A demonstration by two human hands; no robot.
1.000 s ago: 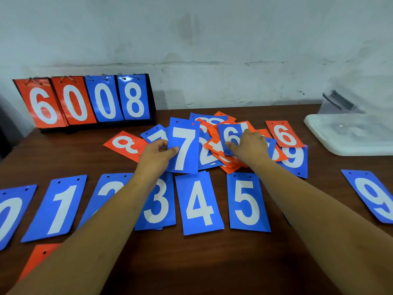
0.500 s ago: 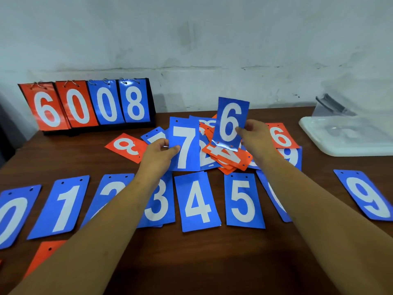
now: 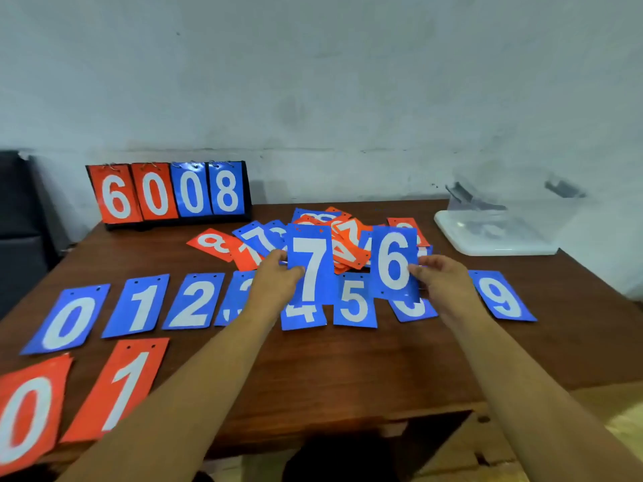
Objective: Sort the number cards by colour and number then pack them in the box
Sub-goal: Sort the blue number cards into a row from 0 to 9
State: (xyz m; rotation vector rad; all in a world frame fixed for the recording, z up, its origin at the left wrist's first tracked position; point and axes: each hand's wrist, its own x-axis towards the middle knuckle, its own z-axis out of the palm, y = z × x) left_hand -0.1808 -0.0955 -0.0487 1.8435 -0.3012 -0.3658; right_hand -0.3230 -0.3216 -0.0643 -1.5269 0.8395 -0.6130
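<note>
**While both hands hold cards, the six hangs over its slot**

Since the sort runs left to right, start from the wooden table (image 3: 348, 370): a clear box (image 3: 515, 217) stands at its far right, a flip scoreboard (image 3: 170, 193) far left, a mixed orange-and-blue pile (image 3: 348, 238) between them. A blue row (image 3: 195, 302) reads 0 to 5, then a part-covered card (image 3: 412, 309), then a blue 9 (image 3: 504, 297); an orange 0 (image 3: 28, 412) and orange 1 (image 3: 118, 387) begin a second row, the 0 cut off by the frame edge. The right hand (image 3: 442, 280) pinches the blue 6 (image 3: 395, 262) by its right edge, upright, long axis matching the row's cards, directly over that card, just beside the blue 5 (image 3: 355, 300). That card's digit cannot be read. The left hand (image 3: 275, 280) grips the blue 7 (image 3: 311, 264) by its left edge above the blue 4 (image 3: 302, 316); its likely place, before the 9, lies rightward, nearer the other hand. The left wrist hides most of the blue 3 (image 3: 231, 300).
</note>
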